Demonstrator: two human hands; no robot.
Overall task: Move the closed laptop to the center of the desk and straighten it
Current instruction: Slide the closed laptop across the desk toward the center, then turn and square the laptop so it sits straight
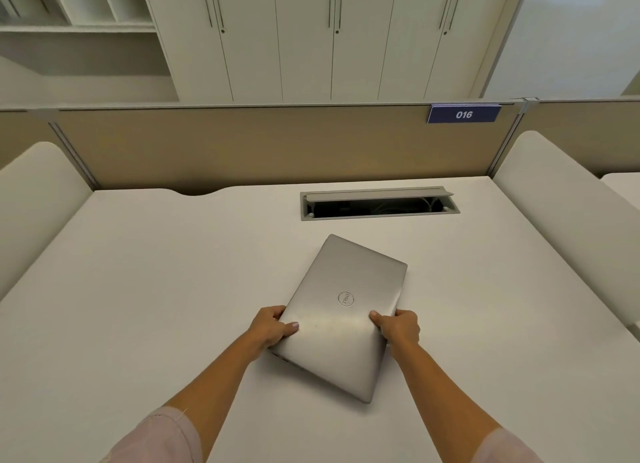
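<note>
A closed silver laptop [341, 315] with a round logo on its lid lies on the white desk [156, 289], a little right of the middle and turned at an angle, one corner pointing toward me. My left hand [273, 327] grips its left edge, thumb on the lid. My right hand [398, 327] grips the right edge the same way. Whether the laptop rests flat or is slightly lifted near me I cannot tell.
An open cable tray [379, 203] is cut into the desk just behind the laptop. A beige partition [242, 144] with a blue "016" sign [463, 113] closes the far edge. White side dividers [568, 227] flank the desk. Cabinets stand beyond.
</note>
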